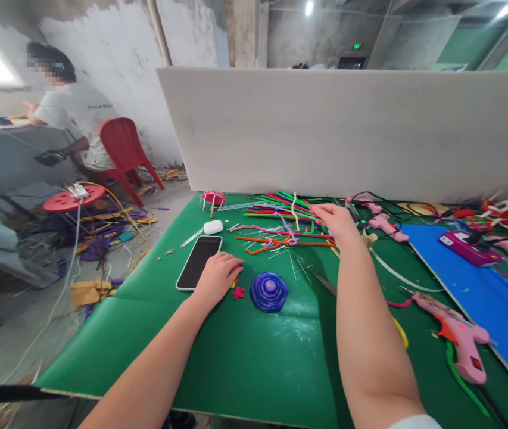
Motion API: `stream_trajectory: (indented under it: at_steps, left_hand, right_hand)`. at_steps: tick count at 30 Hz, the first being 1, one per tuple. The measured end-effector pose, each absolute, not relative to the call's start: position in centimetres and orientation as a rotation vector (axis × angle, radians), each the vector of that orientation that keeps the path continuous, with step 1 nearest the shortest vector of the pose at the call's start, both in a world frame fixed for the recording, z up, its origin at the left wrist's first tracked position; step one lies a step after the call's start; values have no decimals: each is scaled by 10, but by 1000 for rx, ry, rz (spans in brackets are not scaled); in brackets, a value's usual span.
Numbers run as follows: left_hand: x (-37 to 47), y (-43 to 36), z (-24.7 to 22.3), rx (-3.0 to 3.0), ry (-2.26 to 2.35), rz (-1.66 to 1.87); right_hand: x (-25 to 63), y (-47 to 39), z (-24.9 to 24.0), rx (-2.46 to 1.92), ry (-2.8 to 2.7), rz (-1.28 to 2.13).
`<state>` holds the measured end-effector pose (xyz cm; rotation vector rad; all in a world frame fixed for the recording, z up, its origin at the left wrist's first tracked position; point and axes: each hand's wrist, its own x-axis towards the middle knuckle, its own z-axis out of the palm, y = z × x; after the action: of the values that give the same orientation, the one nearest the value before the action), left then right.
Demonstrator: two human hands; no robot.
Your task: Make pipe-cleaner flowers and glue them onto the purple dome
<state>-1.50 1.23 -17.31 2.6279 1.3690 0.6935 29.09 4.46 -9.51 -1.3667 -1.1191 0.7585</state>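
My left hand [218, 275] rests on the green table [254, 369], its fingers bent and apart beside a small pink flower [238, 292]; nothing shows in its grip. Right of the flower lies a purple-blue ribbed disc [269, 291]. A phone [198, 263] with a dark screen is at the left hand's far side. My right hand [334, 221] reaches over a pile of coloured pipe cleaners [276, 208]. Its thumb and fingertips are pinched together at the pile; what they hold is too small to make out.
A white earbud case [213, 227] sits behind the phone. Scissors [324, 282] lie under my right forearm. At right are a pink glue gun [457, 333], a blue board [495, 298] and cables. A white panel [347, 131] stands behind; a person [77, 119] sits at far left.
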Motion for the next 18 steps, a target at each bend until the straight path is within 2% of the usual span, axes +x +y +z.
stream_trajectory:
  at_steps: [9, 18]
  left_hand:
    - [-21, 16, -172, 2561, 1441, 728]
    - [-20, 19, -176, 2577, 1345, 652]
  right_hand:
    - [320, 13, -51, -875, -598, 687]
    - [309, -31, -7, -655, -685, 694]
